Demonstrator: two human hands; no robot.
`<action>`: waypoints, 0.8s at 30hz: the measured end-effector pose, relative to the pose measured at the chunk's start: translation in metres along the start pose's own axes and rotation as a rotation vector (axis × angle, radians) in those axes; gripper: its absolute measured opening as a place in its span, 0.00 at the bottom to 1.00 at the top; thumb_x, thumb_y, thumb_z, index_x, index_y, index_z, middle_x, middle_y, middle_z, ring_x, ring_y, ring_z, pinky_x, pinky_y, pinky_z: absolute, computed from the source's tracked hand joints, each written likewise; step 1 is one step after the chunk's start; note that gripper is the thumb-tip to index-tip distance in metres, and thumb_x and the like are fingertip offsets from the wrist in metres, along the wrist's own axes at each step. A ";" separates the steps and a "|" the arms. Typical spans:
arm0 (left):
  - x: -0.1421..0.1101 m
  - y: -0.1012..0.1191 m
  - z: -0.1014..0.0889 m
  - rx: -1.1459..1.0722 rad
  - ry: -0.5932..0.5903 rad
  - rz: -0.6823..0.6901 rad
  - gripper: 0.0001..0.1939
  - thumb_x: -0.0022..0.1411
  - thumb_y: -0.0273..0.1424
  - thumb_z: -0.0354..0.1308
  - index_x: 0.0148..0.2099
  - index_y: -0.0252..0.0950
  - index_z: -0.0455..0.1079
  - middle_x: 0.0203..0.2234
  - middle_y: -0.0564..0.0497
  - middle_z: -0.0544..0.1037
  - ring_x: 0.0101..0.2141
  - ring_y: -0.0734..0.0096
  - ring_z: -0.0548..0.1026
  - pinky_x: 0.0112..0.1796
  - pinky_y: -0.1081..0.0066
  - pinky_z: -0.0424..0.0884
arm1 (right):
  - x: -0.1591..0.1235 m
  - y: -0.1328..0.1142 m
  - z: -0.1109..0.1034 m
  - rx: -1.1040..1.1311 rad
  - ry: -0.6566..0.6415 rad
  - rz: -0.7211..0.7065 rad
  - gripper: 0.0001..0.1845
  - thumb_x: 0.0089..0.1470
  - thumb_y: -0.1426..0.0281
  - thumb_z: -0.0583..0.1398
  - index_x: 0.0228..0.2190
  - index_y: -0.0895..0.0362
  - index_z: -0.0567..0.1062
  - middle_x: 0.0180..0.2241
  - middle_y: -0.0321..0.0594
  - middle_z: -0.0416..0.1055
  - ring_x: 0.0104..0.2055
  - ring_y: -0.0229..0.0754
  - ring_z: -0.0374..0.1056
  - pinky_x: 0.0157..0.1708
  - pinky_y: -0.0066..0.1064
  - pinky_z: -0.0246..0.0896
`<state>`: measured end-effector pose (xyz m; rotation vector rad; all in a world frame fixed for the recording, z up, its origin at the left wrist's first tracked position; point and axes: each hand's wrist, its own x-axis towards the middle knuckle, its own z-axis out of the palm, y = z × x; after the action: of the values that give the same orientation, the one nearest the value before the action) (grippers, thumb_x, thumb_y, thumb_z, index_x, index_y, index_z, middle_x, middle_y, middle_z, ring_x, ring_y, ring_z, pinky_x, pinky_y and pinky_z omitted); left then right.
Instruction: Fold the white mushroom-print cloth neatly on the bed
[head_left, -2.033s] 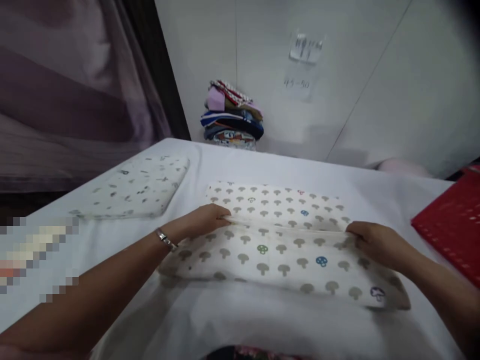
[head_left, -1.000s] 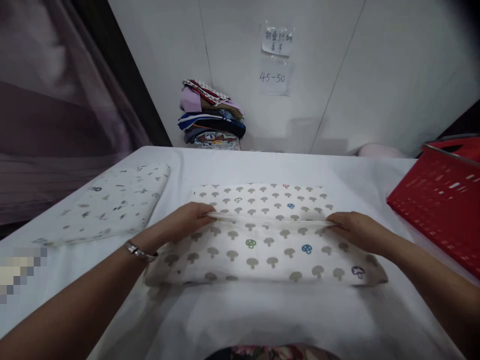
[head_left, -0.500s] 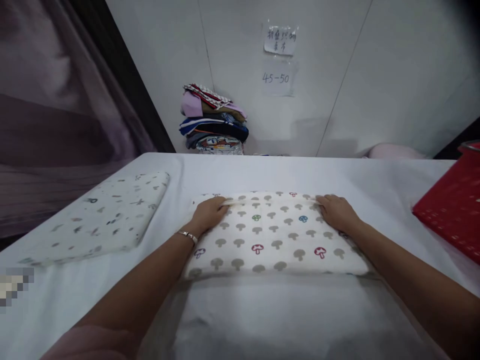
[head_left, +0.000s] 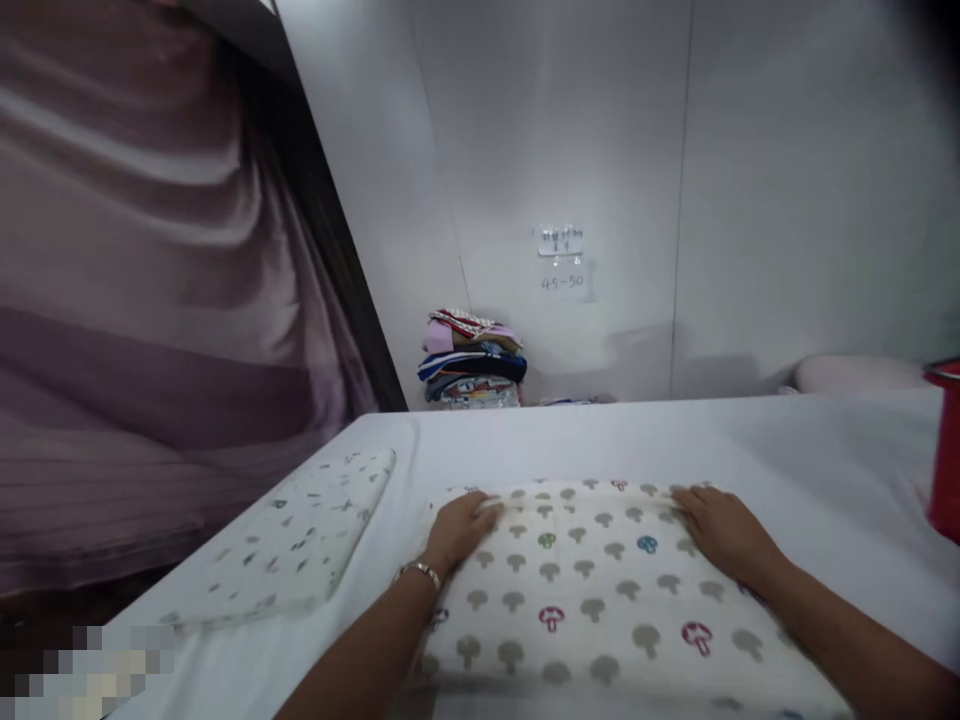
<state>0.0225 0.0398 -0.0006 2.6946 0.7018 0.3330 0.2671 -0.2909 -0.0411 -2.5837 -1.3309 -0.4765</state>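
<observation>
A folded white cloth printed with small mushrooms (head_left: 585, 590) lies on the white table (head_left: 675, 440) right in front of me. My left hand (head_left: 457, 530) rests on its far left edge, fingers curled over the fold; a bracelet circles that wrist. My right hand (head_left: 720, 530) lies on the far right edge, fingers pressed down on the cloth. Both hands hold the folded layer against the one beneath.
Another folded white patterned cloth (head_left: 292, 545) lies to the left on the table. A stack of colourful folded clothes (head_left: 471, 358) sits against the back wall under paper notes (head_left: 561, 260). A red basket (head_left: 946, 450) stands at the right edge. A purple curtain (head_left: 150, 300) hangs left.
Both hands carried the near half of the mushroom cloth away from me and laid it over the far half. The camera has tilted upward, so the table sits lower in view.
</observation>
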 end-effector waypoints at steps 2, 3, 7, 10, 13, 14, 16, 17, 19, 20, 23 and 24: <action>0.001 -0.001 0.003 0.023 0.014 0.011 0.19 0.61 0.45 0.44 0.38 0.40 0.71 0.35 0.52 0.76 0.38 0.67 0.71 0.39 0.72 0.62 | 0.000 0.003 0.006 0.038 0.016 -0.008 0.19 0.54 0.72 0.47 0.43 0.56 0.73 0.39 0.45 0.72 0.41 0.47 0.66 0.40 0.38 0.59; 0.001 -0.001 0.004 0.036 0.019 0.017 0.19 0.61 0.45 0.43 0.36 0.40 0.71 0.34 0.52 0.76 0.37 0.67 0.71 0.38 0.72 0.62 | 0.000 0.004 0.008 0.057 0.021 -0.008 0.19 0.54 0.71 0.47 0.42 0.55 0.73 0.39 0.45 0.72 0.41 0.47 0.67 0.40 0.39 0.59; 0.002 -0.001 0.006 0.076 0.032 0.014 0.20 0.62 0.46 0.42 0.34 0.39 0.69 0.32 0.52 0.75 0.35 0.68 0.71 0.37 0.72 0.61 | -0.001 0.008 0.015 0.097 0.033 0.001 0.19 0.55 0.70 0.47 0.42 0.55 0.74 0.42 0.45 0.72 0.43 0.49 0.66 0.42 0.41 0.60; 0.001 -0.001 0.007 0.089 0.036 0.015 0.20 0.62 0.46 0.42 0.34 0.39 0.69 0.32 0.52 0.76 0.36 0.68 0.71 0.37 0.72 0.61 | -0.001 0.010 0.019 0.113 0.043 -0.012 0.19 0.54 0.69 0.48 0.42 0.56 0.73 0.42 0.46 0.72 0.43 0.51 0.66 0.41 0.42 0.60; 0.001 0.000 0.007 0.098 0.034 0.004 0.21 0.62 0.46 0.42 0.35 0.39 0.70 0.33 0.52 0.76 0.36 0.68 0.71 0.37 0.72 0.61 | 0.000 0.012 0.022 0.149 0.068 -0.026 0.18 0.54 0.69 0.48 0.40 0.55 0.74 0.41 0.46 0.72 0.40 0.50 0.67 0.39 0.42 0.59; 0.001 0.000 0.007 0.099 0.038 0.000 0.21 0.62 0.47 0.42 0.35 0.39 0.70 0.33 0.52 0.76 0.36 0.68 0.71 0.37 0.72 0.61 | 0.000 0.012 0.021 0.162 0.068 -0.036 0.17 0.54 0.69 0.48 0.39 0.55 0.75 0.40 0.47 0.72 0.39 0.50 0.67 0.38 0.41 0.59; 0.001 0.000 0.008 0.098 0.053 -0.003 0.21 0.62 0.47 0.42 0.36 0.39 0.70 0.33 0.51 0.76 0.36 0.68 0.71 0.37 0.72 0.62 | 0.002 0.012 0.021 0.187 0.059 -0.065 0.17 0.53 0.71 0.48 0.38 0.56 0.75 0.38 0.48 0.73 0.37 0.49 0.67 0.36 0.40 0.58; 0.001 0.001 0.008 0.101 0.060 -0.004 0.22 0.62 0.47 0.42 0.36 0.39 0.70 0.33 0.51 0.76 0.36 0.68 0.71 0.38 0.71 0.62 | 0.002 0.012 0.020 0.196 0.058 -0.077 0.17 0.53 0.71 0.49 0.38 0.56 0.75 0.37 0.49 0.73 0.36 0.49 0.67 0.35 0.40 0.57; 0.000 0.001 0.009 0.114 0.073 -0.013 0.22 0.61 0.48 0.43 0.37 0.39 0.71 0.34 0.51 0.76 0.37 0.67 0.71 0.39 0.71 0.62 | 0.003 0.013 0.020 0.205 0.064 -0.084 0.18 0.50 0.72 0.49 0.38 0.56 0.75 0.35 0.49 0.72 0.35 0.50 0.67 0.32 0.39 0.56; 0.000 0.001 0.009 0.124 0.083 -0.026 0.21 0.61 0.48 0.44 0.38 0.39 0.70 0.35 0.50 0.76 0.37 0.67 0.71 0.39 0.71 0.62 | 0.004 0.013 0.021 0.208 0.066 -0.076 0.17 0.49 0.72 0.50 0.37 0.55 0.75 0.34 0.49 0.72 0.34 0.51 0.66 0.32 0.40 0.56; 0.001 0.002 0.010 0.162 0.124 -0.077 0.20 0.59 0.48 0.47 0.39 0.39 0.70 0.37 0.50 0.75 0.39 0.66 0.71 0.40 0.70 0.63 | 0.003 0.013 0.022 0.225 0.049 -0.054 0.16 0.47 0.70 0.51 0.36 0.53 0.75 0.33 0.48 0.72 0.33 0.51 0.66 0.31 0.39 0.54; 0.001 0.002 0.010 0.174 0.134 -0.091 0.20 0.59 0.48 0.48 0.40 0.39 0.70 0.37 0.50 0.75 0.39 0.66 0.71 0.41 0.70 0.63 | 0.003 0.014 0.022 0.230 0.043 -0.049 0.16 0.47 0.69 0.51 0.36 0.53 0.75 0.34 0.47 0.72 0.34 0.51 0.65 0.31 0.39 0.54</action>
<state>0.0274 0.0363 -0.0094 2.8115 0.9289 0.4514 0.2841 -0.2897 -0.0608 -2.3469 -1.3518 -0.3617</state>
